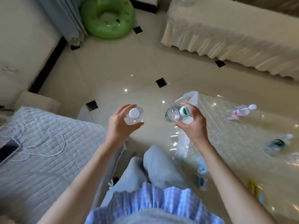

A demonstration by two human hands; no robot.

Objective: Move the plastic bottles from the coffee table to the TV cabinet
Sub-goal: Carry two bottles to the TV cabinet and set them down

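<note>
My left hand (119, 125) grips a clear plastic bottle with a white cap (134, 115), held upright over the floor. In my right hand (192, 122) is a second clear bottle (174, 113) with a green-and-white cap, tilted toward the left. Both hands hover just left of the coffee table (226, 136), which has a shiny patterned cover. Lying on that table are a bottle with a red label (239, 111) and a bottle with a dark green label (277, 144). A long cabinet draped in cream cloth (226, 33) stands at the upper right.
A sofa with a quilted cover (40, 151) sits to the left, with a phone (8, 150) and white cable on it. A green inflatable ring (107, 17) and a curtain (64, 18) are at the far wall. Tiled floor (121, 75) lies between the furniture.
</note>
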